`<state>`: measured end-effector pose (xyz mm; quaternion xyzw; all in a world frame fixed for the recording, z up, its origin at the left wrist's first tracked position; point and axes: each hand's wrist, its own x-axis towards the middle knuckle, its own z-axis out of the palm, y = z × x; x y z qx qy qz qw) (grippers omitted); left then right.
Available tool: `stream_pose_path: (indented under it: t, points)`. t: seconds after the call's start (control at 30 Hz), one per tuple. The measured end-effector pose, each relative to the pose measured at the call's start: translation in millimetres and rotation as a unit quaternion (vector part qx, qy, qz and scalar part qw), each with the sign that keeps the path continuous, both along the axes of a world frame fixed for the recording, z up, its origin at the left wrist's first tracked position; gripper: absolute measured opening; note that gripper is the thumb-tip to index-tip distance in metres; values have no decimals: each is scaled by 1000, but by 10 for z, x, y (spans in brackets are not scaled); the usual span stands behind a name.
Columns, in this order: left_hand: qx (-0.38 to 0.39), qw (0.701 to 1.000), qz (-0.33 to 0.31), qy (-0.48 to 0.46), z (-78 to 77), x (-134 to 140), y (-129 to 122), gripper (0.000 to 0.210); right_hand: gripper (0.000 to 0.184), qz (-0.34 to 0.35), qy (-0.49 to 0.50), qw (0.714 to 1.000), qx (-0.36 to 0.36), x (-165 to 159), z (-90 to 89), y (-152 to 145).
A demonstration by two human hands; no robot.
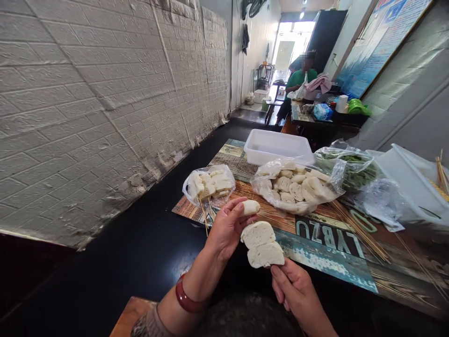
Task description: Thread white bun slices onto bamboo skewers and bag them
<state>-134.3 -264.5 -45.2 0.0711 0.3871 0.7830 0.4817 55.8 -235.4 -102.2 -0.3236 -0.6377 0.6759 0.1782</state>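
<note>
Three white bun slices are in hand, stacked in a short column. The left hand (228, 229) pinches the top slice (251, 207), the smallest, between thumb and fingertips, fingers narrow around it; a dark red bangle (187, 299) sits on that wrist. The right hand (293, 288) comes up from below, its fingers closed on the lower edge of the bottom slice (265, 255). The middle slice (257, 233) lies between the two, touching the bottom one; whether a skewer runs through them cannot be told. Each slice lies with its long axis roughly left to right, slightly tilted up toward the right, flat cut faces toward the camera; the column itself runs from the left fingertips down to the right fingertips. Beyond the left fingers: one small clear bag (209, 185) of slices with two thin sticks poking out below it. Beyond and right of the right fingers: one larger open bag (298, 187) heaped with slices, one white tub (277, 145) behind it, one bag of greens (347, 164), and loose bamboo skewers (361, 231) lying on the patterned table (326, 257). One person in a green top (300, 77) sits well apart at the far table.
</note>
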Motion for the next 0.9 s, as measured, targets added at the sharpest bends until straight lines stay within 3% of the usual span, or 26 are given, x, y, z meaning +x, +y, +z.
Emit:
stream_pose_path:
  t: [0.9]
  points:
    - [0,999,29,25,-8,80,-49,44,52,-9,-8,1000,-21,-53,-37,-32]
